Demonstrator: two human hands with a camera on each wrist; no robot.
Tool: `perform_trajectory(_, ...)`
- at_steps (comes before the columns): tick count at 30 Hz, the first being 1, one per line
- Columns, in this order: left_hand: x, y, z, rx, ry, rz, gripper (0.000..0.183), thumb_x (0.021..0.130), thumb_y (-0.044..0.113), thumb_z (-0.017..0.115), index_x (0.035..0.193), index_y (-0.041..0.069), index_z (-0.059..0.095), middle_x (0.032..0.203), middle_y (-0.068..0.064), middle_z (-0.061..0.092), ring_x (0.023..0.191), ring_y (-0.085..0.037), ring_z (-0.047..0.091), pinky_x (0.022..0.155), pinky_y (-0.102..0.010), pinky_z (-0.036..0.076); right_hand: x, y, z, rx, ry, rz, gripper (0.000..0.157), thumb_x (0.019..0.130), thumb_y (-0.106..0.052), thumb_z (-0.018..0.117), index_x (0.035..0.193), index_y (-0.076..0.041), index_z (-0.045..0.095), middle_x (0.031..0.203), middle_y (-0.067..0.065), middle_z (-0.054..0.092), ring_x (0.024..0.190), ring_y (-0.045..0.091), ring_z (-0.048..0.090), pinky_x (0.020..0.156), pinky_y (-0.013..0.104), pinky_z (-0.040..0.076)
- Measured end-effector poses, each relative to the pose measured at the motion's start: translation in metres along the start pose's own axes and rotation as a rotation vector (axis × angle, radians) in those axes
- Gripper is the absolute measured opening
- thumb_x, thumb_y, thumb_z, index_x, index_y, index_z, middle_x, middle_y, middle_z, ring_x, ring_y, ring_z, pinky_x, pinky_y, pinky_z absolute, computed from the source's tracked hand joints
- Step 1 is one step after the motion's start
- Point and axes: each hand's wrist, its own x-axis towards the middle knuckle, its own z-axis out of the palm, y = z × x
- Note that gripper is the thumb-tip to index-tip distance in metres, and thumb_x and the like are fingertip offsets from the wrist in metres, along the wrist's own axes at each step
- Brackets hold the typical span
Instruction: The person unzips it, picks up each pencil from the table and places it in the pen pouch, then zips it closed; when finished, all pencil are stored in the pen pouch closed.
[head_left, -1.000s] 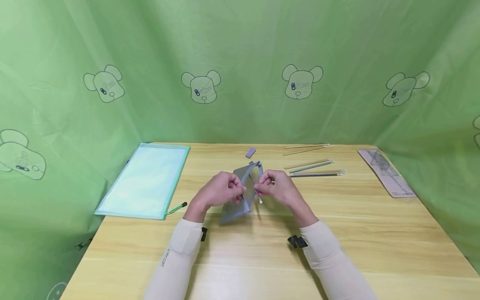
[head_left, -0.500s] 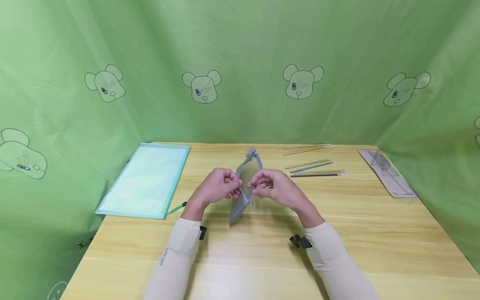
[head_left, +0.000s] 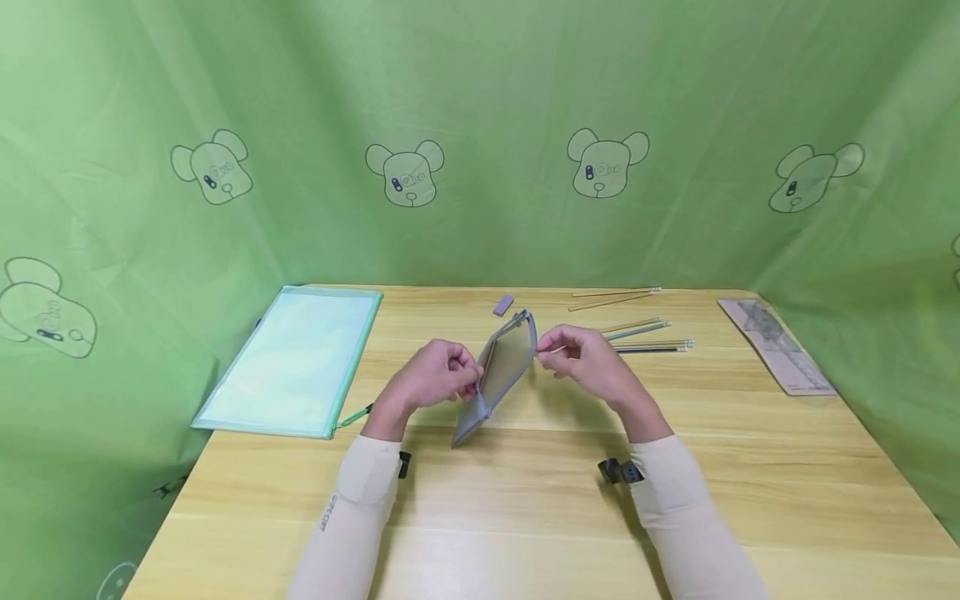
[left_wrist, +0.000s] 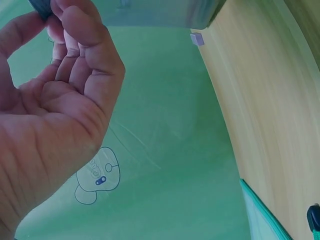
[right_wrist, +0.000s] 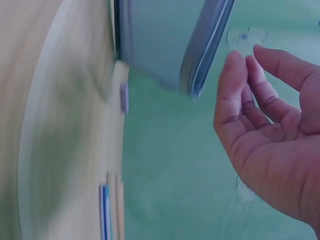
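Note:
In the head view a grey zip pouch point(head_left: 513, 362) stands tilted above the table with its mouth spread wide. My left hand point(head_left: 435, 375) pinches its near left edge between thumb and fingers. Along the pouch's inner left side runs a thin reddish line, perhaps a pencil. My right hand point(head_left: 588, 362) is at the pouch's right rim. From the right wrist view, the pouch point(right_wrist: 155, 45) is a short way off the right hand point(right_wrist: 272, 115), whose fingers are loosely bent around nothing. The left wrist view catches only the pouch's lower part point(left_wrist: 155, 12).
A purple eraser point(head_left: 503, 305) lies behind the pouch. Several pencils point(head_left: 651, 351) are spread at the back right, beyond my right hand. A clear ruler sheet point(head_left: 776, 350) lies far right. On the left is a pale zip folder point(head_left: 288, 358) with a green zipper pull point(head_left: 352, 416).
The right hand held a pencil at the pouch mouth a second ago; it has let go and moved right. The pouch has turned and its mouth is wider.

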Motion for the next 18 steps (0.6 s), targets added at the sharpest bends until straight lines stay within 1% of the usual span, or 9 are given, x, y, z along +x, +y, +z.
perform_trajectory(4,0.000,-0.002,-0.001,0.016,-0.023,-0.001,0.016,0.105,0.013,0.066,0.093,0.004,0.067,0.086,-0.014,0.077,0.092,-0.047,0.076,0.063,-0.022,0.052,-0.002,0.015,-0.021,-0.010,0.012,0.050,0.024,0.104,-0.008,0.068,0.123,0.008,0.067,0.122,0.027,0.072,0.095,0.007,0.071,0.086,0.028,0.063)
perform_trajectory(5,0.000,-0.002,-0.001,0.021,-0.025,-0.001,0.016,0.105,0.014,0.067,0.093,0.004,0.068,0.087,-0.014,0.077,0.090,-0.045,0.077,0.063,-0.023,0.052,-0.003,0.018,-0.027,-0.023,0.020,0.066,0.025,0.105,-0.009,0.068,0.124,0.007,0.067,0.124,0.026,0.072,0.098,0.007,0.071,0.088,0.027,0.063)
perform_trajectory(8,0.000,-0.002,-0.002,0.042,-0.028,0.002,0.016,0.105,0.014,0.067,0.092,0.003,0.068,0.086,-0.013,0.077,0.084,-0.037,0.078,0.064,-0.024,0.053,-0.006,0.027,-0.041,-0.109,0.044,0.102,0.029,0.107,-0.014,0.066,0.130,0.005,0.066,0.130,0.025,0.071,0.108,0.013,0.071,0.095,0.031,0.062)
perform_trajectory(10,0.000,-0.002,-0.003,0.056,-0.031,0.002,0.017,0.105,0.014,0.068,0.093,0.003,0.069,0.086,-0.011,0.076,0.081,-0.032,0.078,0.065,-0.027,0.055,-0.009,0.036,-0.051,-0.176,0.062,0.130,0.033,0.109,-0.017,0.064,0.134,0.004,0.064,0.135,0.025,0.069,0.117,0.024,0.070,0.102,0.039,0.060)
perform_trajectory(11,0.000,-0.003,-0.003,0.063,-0.032,0.001,0.017,0.105,0.014,0.068,0.093,0.003,0.070,0.085,-0.010,0.076,0.080,-0.030,0.078,0.066,-0.029,0.056,-0.010,0.040,-0.054,-0.207,0.069,0.140,0.034,0.109,-0.018,0.064,0.136,0.004,0.063,0.137,0.027,0.068,0.122,0.031,0.069,0.107,0.044,0.058)
perform_trajectory(14,0.001,-0.004,-0.003,0.077,-0.043,0.000,0.017,0.105,0.014,0.068,0.094,0.001,0.070,0.086,-0.010,0.076,0.080,-0.028,0.077,0.068,-0.032,0.058,-0.013,0.054,-0.066,-0.316,0.079,0.174,0.041,0.110,-0.021,0.060,0.143,0.003,0.059,0.148,0.031,0.060,0.138,0.049,0.058,0.117,0.063,0.047)
perform_trajectory(15,0.000,-0.004,-0.003,0.081,-0.047,-0.001,0.017,0.105,0.014,0.067,0.095,0.001,0.070,0.086,-0.010,0.076,0.080,-0.027,0.077,0.069,-0.034,0.059,-0.014,0.058,-0.070,-0.347,0.076,0.188,0.043,0.111,-0.021,0.059,0.147,0.003,0.056,0.152,0.032,0.056,0.141,0.052,0.053,0.119,0.068,0.042)
perform_trajectory(18,0.000,-0.004,-0.003,0.089,-0.059,-0.001,0.017,0.105,0.014,0.067,0.097,-0.001,0.070,0.086,-0.010,0.076,0.079,-0.026,0.077,0.070,-0.034,0.059,-0.015,0.067,-0.077,-0.430,0.055,0.250,0.052,0.112,-0.025,0.055,0.157,-0.001,0.046,0.163,0.034,0.043,0.148,0.060,0.041,0.121,0.075,0.033)
